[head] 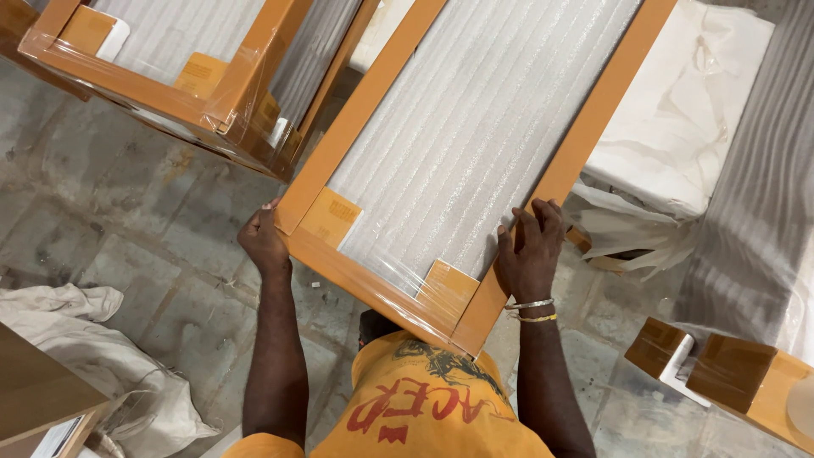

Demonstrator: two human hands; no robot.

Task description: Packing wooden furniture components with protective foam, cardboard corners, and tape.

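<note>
I hold a long flat panel (475, 127) wrapped in white foam sheet and clear film, with orange-brown cardboard edge guards along its sides and near end. My left hand (261, 240) grips the panel's near left corner from outside. My right hand (530, 250) grips the right edge guard near the near corner, fingers spread over the foam; two bangles circle that wrist. The panel's near end hangs above my orange shirt, and its far end runs out of view at the top.
A second wrapped panel (191, 72) with orange edge guards lies to the upper left. White plastic-covered bundles (687, 110) sit at right, brown-wrapped corner pieces (729, 373) at lower right, a crumpled white sack (102, 356) at lower left on the grey stone floor (127, 212).
</note>
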